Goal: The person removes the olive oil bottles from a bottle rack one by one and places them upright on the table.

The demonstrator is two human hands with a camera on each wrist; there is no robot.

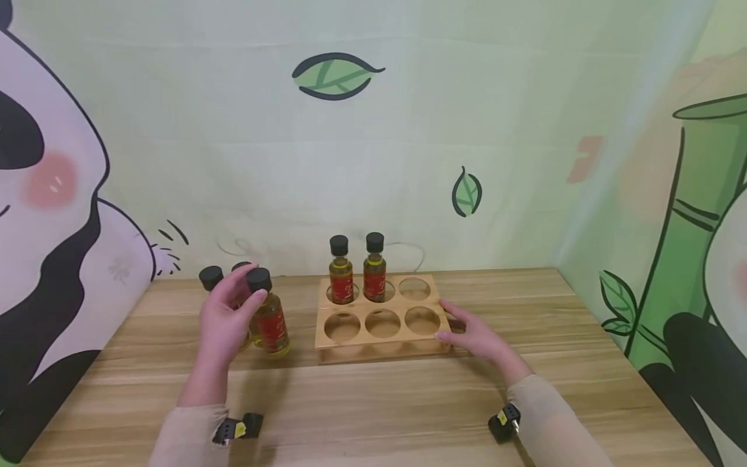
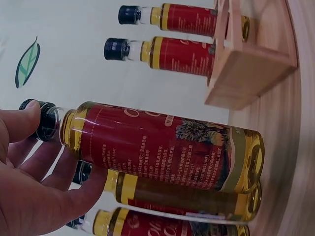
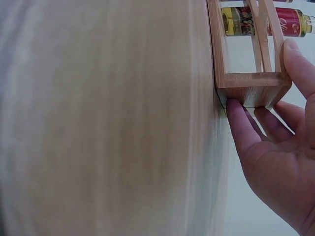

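My left hand pinches an olive oil bottle near its black cap, thumb on the near side. This bottle has a red label and yellow oil; whether its base touches the table I cannot tell. Close behind are two more bottles, partly hidden by the hand. My right hand grips the right end of a wooden rack, thumb at the front corner in the head view. In the right wrist view, its fingers lie against the end panel. Two bottles stand upright in the rack's back-left and back-middle holes.
The rack has two rows of three round holes. Everything stands on a wood-grain table, which ends at a printed cloth backdrop behind and at the sides. Each wrist wears a small black camera.
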